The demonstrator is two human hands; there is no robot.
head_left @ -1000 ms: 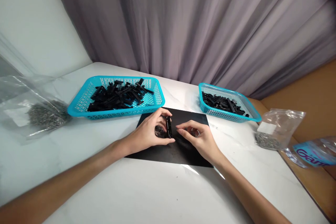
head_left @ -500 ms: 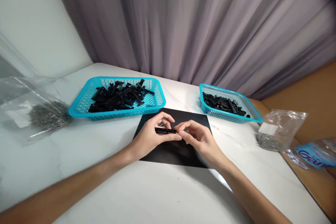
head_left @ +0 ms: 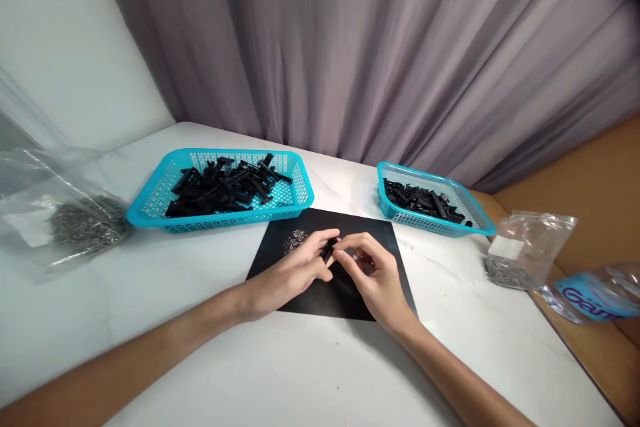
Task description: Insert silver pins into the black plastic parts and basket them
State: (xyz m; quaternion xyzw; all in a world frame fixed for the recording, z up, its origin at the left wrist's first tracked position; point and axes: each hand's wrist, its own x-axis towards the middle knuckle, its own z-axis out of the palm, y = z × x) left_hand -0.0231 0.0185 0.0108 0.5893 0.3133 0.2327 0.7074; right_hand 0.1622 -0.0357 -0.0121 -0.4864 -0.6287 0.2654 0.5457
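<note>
Table (head_left: 280, 373) is running between our forearms to the mat's (head_left: 340, 297) near edge. Above it our left hand (head_left: 295, 273) is gripping a black part (head_left: 327, 253); our right hand (head_left: 377, 273) is touching it, its pinch unclear to us. Pins (head_left: 297, 239) are lying just beyond; farther, left basket (head_left: 220, 221) and right basket (head_left: 435, 225) are leaving a gap between rims.

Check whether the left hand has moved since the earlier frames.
Yes: the left hand has shifted toward the wearer, away from the larger blue basket.

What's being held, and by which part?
A black piece: the left hand holds its near part; the right hand touches near its far end.
</note>
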